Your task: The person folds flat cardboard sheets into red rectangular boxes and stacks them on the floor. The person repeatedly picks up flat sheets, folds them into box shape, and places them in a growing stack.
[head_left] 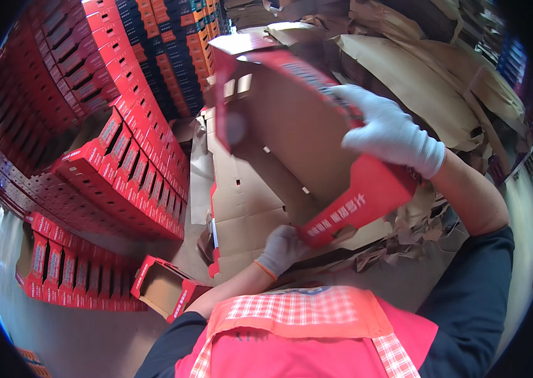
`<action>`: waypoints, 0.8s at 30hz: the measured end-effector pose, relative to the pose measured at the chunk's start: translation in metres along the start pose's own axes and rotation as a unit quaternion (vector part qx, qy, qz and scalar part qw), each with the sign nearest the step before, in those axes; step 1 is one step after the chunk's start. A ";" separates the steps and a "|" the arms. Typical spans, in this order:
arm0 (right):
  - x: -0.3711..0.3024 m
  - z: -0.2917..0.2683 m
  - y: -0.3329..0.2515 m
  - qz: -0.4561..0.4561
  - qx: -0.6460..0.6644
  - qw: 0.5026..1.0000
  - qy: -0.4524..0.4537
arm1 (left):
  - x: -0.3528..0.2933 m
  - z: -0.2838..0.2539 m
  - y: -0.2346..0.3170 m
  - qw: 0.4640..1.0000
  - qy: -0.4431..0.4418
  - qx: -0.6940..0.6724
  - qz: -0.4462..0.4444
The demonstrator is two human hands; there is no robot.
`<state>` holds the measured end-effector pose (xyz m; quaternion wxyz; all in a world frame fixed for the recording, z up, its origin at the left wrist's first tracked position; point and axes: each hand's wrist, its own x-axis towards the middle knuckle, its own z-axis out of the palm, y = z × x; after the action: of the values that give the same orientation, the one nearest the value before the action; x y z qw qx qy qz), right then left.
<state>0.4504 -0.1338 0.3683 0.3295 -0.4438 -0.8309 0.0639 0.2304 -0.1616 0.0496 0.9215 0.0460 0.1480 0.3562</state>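
A red cardboard tray box (364,198) with a plain brown inside is held up, tilted, in front of me. Its far left part is smeared by motion. My right hand (392,132), in a white glove, grips the box's right side wall, thumb inside. Closer to my body, my left hand (282,249), gloved with an orange cuff edge, is closed on the near lower corner of the same box; some of its fingers are hidden. Below the box lies flat brown cardboard (241,198) with small slots and red edges.
Tall stacks of red tray boxes (134,151) rise at the left. A lower row of red boxes (77,271) and one single red box (164,288) sit nearer on the floor. Orange and dark blue stacks (168,53) stand behind. Crumpled brown cardboard (405,82) heaps up at the far right.
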 end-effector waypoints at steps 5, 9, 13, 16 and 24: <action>0.020 0.054 -0.052 -0.068 -0.076 0.979 -0.179 | -0.022 0.000 -0.001 0.949 0.016 0.210 -0.233; 0.032 0.078 -0.018 -0.002 0.068 0.994 0.083 | -0.087 0.107 0.019 0.324 -0.108 0.824 0.452; 0.034 0.070 -0.004 -0.004 -0.030 0.985 0.172 | -0.071 0.230 0.070 0.107 -0.001 0.865 0.491; 0.025 0.052 -0.010 -0.081 -0.156 0.963 0.204 | -0.039 0.267 0.106 0.173 -0.014 0.936 0.306; 0.009 0.003 0.007 0.034 -0.122 0.992 -0.005 | -0.034 0.257 0.106 0.156 -0.030 0.923 0.351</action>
<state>0.4502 -0.1220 0.3677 0.2664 -0.5085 -0.8185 -0.0243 0.2165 -0.1005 0.3225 -0.0193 0.9200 0.3082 0.2413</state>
